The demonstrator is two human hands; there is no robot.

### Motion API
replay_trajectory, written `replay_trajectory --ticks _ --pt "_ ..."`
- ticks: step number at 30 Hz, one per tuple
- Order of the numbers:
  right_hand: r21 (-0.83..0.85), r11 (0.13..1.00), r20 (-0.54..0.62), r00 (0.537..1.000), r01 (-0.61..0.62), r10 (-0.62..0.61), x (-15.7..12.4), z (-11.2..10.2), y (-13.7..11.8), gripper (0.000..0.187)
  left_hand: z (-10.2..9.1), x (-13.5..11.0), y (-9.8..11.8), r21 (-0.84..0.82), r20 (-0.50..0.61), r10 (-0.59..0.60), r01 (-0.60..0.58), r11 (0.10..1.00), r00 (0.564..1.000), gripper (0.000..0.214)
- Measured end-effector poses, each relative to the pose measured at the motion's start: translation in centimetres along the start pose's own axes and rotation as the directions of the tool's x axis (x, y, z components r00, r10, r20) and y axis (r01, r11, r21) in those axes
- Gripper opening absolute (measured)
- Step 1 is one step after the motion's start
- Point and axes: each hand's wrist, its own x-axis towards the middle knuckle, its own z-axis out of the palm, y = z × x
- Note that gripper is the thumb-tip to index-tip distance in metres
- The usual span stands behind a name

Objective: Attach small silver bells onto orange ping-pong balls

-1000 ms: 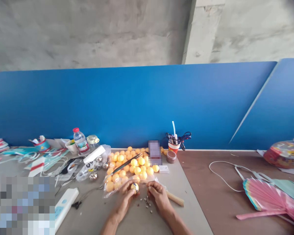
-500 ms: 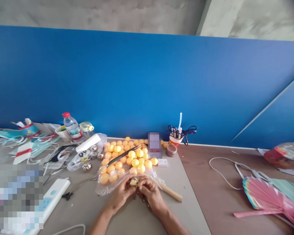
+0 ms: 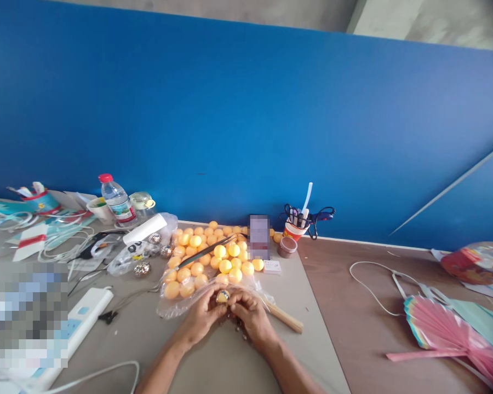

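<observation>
1. While the left hand (image 3: 203, 317) clasped a round, silver-patched yellow ball (image 3: 223, 297) above the grey tabletop (image 3: 225, 372), the right hand (image 3: 250, 317) hung close beside it, its grip impossible to tell.
2. The ball's covering looked partial; bumpy silver balls (image 3: 142, 268) leftward seemed finished; small loose bits (image 3: 245, 337) lay below.
3. Plain orange balls (image 3: 197, 268), apparently uncovered, lay in a clear plastic bag (image 3: 169, 311).
4. A red-and-white cup (image 3: 294, 230) held slim sticks and black cable.
</observation>
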Motion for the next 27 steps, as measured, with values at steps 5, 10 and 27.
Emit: replay_trajectory --ticks 5,10,27 --pt "-0.045 0.996 -0.071 0.995 -0.072 0.069 0.0 0.1 -0.3 0.015 0.3 0.0 -0.3 -0.101 0.037 -0.010 0.014 0.995 0.999 0.049" --pt "-0.023 0.997 -0.044 0.997 -0.067 0.066 -0.1 0.4 -0.4 0.015 0.1 0.0 -0.7 -0.060 0.037 0.004 -0.001 0.998 0.999 0.046" --pt "-0.676 0.639 0.264 0.931 0.366 -0.254 -1.4 -0.1 -2.6 0.017 0.2 -0.1 1.1 -0.044 -0.113 -0.031 0.026 0.999 0.993 0.043"
